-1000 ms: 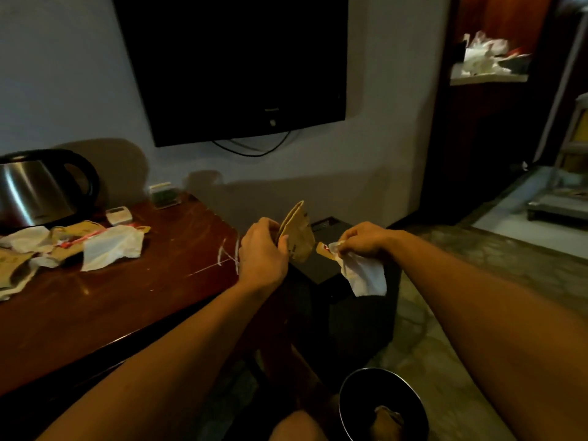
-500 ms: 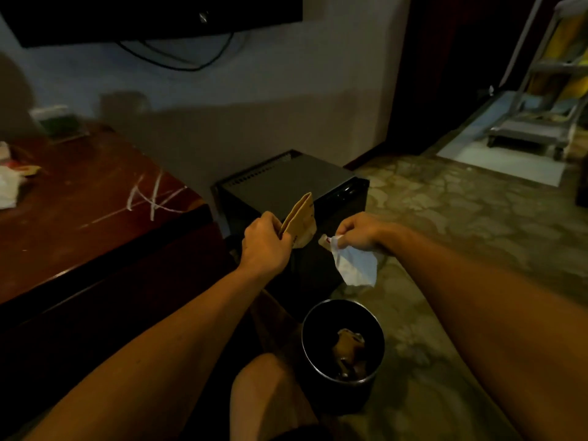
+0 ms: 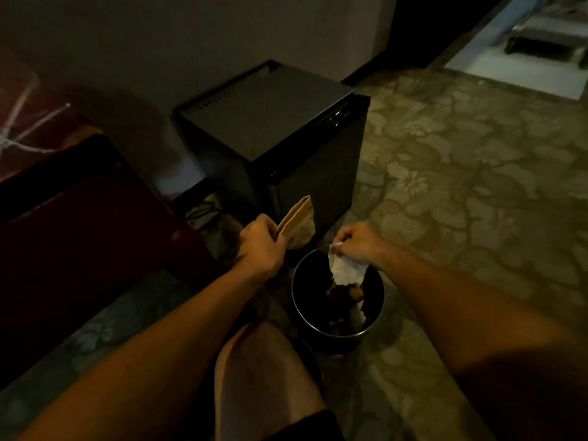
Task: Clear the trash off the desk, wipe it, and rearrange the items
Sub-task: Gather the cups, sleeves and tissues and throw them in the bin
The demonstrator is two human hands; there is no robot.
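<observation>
A: Head view, hands?
B: Left hand point(image 3: 261, 246) clamped on brown bag point(image 3: 297, 222), just left of bin point(image 3: 337, 337). Right hand point(image 3: 358, 245) pinches tissue point(image 3: 345, 270), hanging below it over the bin mouth.
A: Desk?
B: Desk point(image 3: 44, 132) far left of the hands.

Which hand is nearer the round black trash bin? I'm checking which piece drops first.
Right. The right hand holds white tissue over the round black trash bin; the left hand grips brown paper just outside its rim.
</observation>
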